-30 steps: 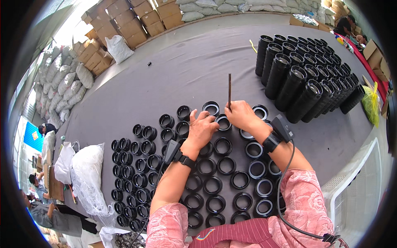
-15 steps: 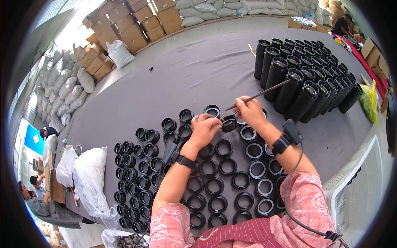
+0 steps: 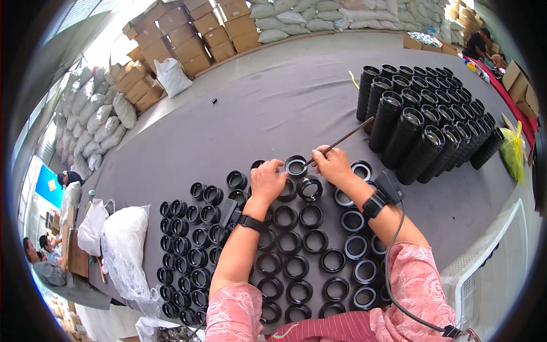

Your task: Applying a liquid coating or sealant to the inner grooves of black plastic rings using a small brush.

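Observation:
My right hand [image 3: 333,167] pinches a thin brown stick [image 3: 347,138], which slants up to the right. The stick's lower tip is at a black ring with a pale grey inner rim [image 3: 289,171]. My left hand [image 3: 268,181] is over the rings just left of that one, fingers slightly apart, with nothing visible in its grasp. Between and below my hands, a glossy black ring [image 3: 309,188] rests among the others. Rows of plain black rings [image 3: 312,241] cover the cloth between my forearms, and rings with pale rims [image 3: 356,246] line up beside my right forearm.
Tall black ribbed cylinders [image 3: 413,137] stand in a block at the right. Smaller black rings [image 3: 199,256] and a white plastic bag [image 3: 125,239] are on the left. A white crate [image 3: 493,273] stands at the lower right, a yellow bag [image 3: 513,149] beyond it.
The black ring held up between my hands is now down among the others, out of my fingers. My left hand has moved left; my right hand has lowered the stick's tip toward a pale-rimmed ring.

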